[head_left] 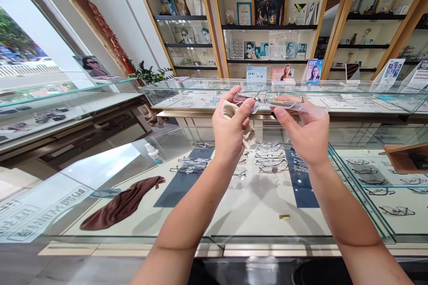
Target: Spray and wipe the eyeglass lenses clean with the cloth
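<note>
A pair of eyeglasses (260, 98) with clear lenses is held up between both hands, above the glass display case. My left hand (232, 127) pinches one side of the glasses, and a beige cloth (249, 137) is bunched in the same hand and hangs below it. On the other side, my right hand (309, 129) grips the glasses with thumb and fingers. Something clear, like a plastic sleeve, shows along the right fingers; I cannot tell exactly what it is.
On the glass case (254, 227) lie a brown cloth (123, 205) and a small white spray bottle (154, 153). Several eyeglass frames (272, 156) sit inside. A wooden tray (406, 158) stands at the right. Another glass counter (197, 102) runs behind, with shelves beyond.
</note>
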Demonstrator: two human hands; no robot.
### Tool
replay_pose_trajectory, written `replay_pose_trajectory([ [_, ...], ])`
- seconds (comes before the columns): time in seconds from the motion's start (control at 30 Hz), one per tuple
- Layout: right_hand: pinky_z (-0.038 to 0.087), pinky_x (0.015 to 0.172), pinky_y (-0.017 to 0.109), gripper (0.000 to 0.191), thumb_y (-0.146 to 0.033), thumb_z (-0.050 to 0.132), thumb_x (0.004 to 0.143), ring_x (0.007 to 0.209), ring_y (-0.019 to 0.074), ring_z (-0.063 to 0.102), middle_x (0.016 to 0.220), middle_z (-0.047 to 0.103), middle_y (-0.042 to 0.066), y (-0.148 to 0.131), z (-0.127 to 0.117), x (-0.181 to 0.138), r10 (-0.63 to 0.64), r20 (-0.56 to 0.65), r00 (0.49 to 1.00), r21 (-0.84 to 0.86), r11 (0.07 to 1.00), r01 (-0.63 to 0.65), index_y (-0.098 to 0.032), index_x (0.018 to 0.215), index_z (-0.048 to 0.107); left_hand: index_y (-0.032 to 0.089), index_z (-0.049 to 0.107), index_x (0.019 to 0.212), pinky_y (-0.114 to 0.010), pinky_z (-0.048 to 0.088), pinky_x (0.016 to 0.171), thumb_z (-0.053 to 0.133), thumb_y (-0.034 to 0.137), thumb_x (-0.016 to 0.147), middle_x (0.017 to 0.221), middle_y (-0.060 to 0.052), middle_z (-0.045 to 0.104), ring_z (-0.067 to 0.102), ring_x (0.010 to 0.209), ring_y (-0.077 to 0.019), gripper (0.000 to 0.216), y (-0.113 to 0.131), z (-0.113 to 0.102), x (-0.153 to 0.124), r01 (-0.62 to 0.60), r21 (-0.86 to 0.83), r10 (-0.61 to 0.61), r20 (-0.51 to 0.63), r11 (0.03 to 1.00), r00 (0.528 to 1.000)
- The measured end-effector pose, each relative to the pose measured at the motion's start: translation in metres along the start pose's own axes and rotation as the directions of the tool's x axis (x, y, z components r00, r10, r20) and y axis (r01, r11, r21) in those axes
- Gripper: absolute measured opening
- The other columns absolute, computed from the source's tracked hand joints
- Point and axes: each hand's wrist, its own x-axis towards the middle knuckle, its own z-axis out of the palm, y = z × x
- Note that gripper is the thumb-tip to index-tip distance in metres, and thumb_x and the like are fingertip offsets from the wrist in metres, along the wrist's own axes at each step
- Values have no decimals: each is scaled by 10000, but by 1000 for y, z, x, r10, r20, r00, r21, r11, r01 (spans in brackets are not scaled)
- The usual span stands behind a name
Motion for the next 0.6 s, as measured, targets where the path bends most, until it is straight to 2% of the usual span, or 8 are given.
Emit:
replay_pose_trajectory([
  [0.1,626,943,446,161,-415,738,922,1031,243,754,1092,821,48,3,4,-2,-8,-52,999,14,1000,9,-278,971,809,282,717,1199,-243,309,450,942,567,667,794,30,612,401,491,-40,644,3,4,-4,20,-11,-20,-11,1000,1000],
  [0.23,631,975,457,101,-341,745,926,1015,235,773,1067,831,31,9,8,-3,-48,-76,996,51,997,52,-279,965,815,274,714,1230,-238,332,466,919,543,715,717,52,583,413,490,-51,616,4,6,-10,39,-2,-39,38,999,999],
  [0.4,647,995,434,80,-295,763,915,1032,227,784,1041,839,15,15,15,-4,-70,-128,989,53,996,77,-247,960,809,266,709,1268,-218,441,581,894,538,763,895,1,700,522,601,-57,602,0,7,-15,-54,76,49,69,996,996],
  [0.6,671,985,410,101,-334,780,914,1041,230,785,1062,828,19,21,18,-1,25,-96,995,185,983,-7,-265,985,794,271,704,1293,-232,474,625,877,551,787,998,-20,712,560,669,-79,604,-2,8,-21,-166,209,158,54,964,986],
])
